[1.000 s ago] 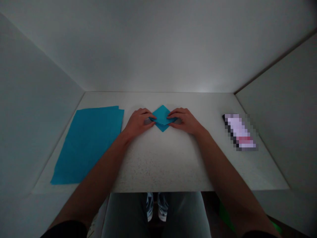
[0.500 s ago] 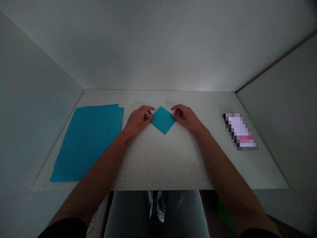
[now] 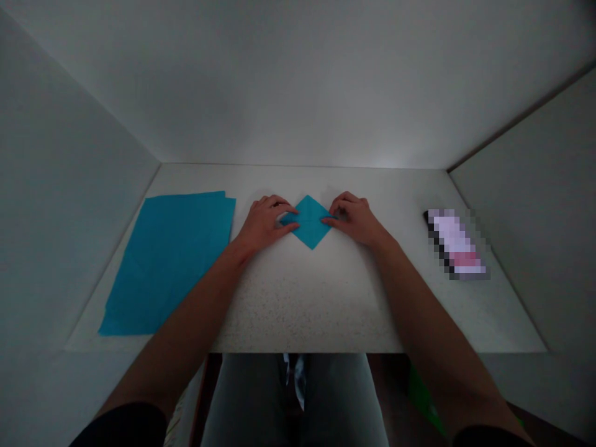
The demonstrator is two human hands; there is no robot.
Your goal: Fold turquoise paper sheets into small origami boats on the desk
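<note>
A small piece of folded blue paper lies on the table as a diamond, one corner pointing at me, with a faint crease across its middle. My left hand has thumb and forefinger on its left corner, the two tips slightly apart and holding the paper. At the right corner, my right hand pinches the edge, thumb on top and the other fingers curled behind. What lies under the fingertips is hidden.
Larger blue sheets lie stacked, slightly askew, on the left, partly under my left forearm. A phone, blurred out, rests on the right. Walls enclose the white table at the back and both sides.
My left thumb and forefinger have moved inward onto the paper's left corner. My right fingers have closed down at the right corner. The view has shifted slightly.
</note>
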